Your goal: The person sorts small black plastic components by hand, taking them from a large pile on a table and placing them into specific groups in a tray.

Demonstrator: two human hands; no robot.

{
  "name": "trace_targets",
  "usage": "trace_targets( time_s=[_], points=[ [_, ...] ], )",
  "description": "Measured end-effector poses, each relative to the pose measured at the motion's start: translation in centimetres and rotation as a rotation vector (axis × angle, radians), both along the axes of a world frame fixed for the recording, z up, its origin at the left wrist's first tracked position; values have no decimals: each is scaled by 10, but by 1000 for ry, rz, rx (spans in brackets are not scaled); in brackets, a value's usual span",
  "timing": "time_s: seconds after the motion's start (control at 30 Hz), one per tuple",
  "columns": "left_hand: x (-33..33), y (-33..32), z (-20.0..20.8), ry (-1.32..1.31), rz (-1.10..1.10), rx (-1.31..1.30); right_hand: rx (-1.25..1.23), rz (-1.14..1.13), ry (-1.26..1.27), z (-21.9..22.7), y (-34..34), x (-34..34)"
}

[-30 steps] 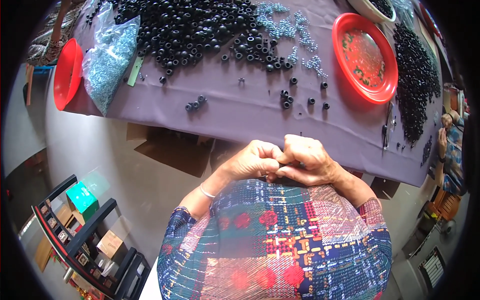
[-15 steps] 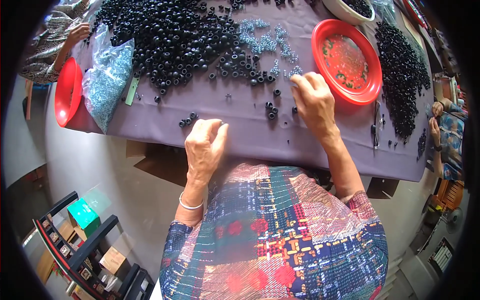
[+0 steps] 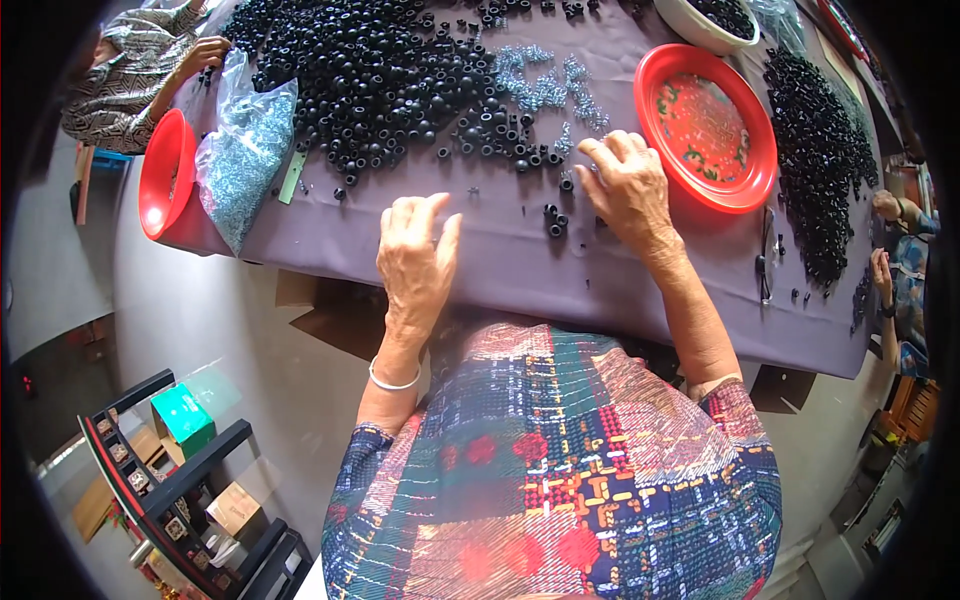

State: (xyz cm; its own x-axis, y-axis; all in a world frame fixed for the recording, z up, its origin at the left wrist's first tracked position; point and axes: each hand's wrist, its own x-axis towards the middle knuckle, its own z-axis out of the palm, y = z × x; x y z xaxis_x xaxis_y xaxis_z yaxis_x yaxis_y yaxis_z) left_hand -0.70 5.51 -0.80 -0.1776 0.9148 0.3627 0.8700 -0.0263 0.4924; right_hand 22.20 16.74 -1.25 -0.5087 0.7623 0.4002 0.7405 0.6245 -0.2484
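My left hand (image 3: 412,258) hovers at the table's near side, thumb and index finger apart, with nothing visible in it. The spot where several black caps lay is behind this hand. My right hand (image 3: 632,190) has its thumb spread from its curled index finger, and no object shows between them. Just left of its thumb lies a single black cap (image 3: 566,182). A small cluster of black caps (image 3: 554,222) rests between my hands. Beyond them are a large heap of black round caps (image 3: 370,85) and scattered small silvery screw-like pieces (image 3: 545,85).
A red plate (image 3: 760,185) is right of my right hand, by a pile of small black parts (image 3: 820,190) and eyeglasses (image 3: 766,262). At left stand a clear bag of silvery pieces (image 3: 240,170) and a red bowl (image 3: 165,190). Other people's hands show at both sides.
My left hand has moved forward over the small row of caps, and its finger and thumb have parted. My right thumb has spread from the index finger. The view has shifted slightly.
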Motion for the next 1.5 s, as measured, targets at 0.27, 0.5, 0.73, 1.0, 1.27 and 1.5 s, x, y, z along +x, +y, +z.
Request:
trace_targets(
  time_s=[0.27, 0.5, 0.73, 1.0, 1.27, 1.5],
  points=[
    [0, 15, -6, 58, -47, -78, -15, 84, -87, -7, -3, -9],
    [2, 29, -13, 77, -95, -70, -62, -4, -140, -7, -10, -21],
    [12, 41, -11, 121, -107, -91, -120, -20, -229, -1, -18, -39],
    [26, 38, -7, 79, -57, -12, -191, 81, 258, 6, -14, -6],
    [57, 40, -6, -68, -296, -57, -431, 3, 631, 23, -43, 25],
    [65, 38, -7, -61, -357, -96, -459, -17, 730, 24, -58, 21]
  ],
)
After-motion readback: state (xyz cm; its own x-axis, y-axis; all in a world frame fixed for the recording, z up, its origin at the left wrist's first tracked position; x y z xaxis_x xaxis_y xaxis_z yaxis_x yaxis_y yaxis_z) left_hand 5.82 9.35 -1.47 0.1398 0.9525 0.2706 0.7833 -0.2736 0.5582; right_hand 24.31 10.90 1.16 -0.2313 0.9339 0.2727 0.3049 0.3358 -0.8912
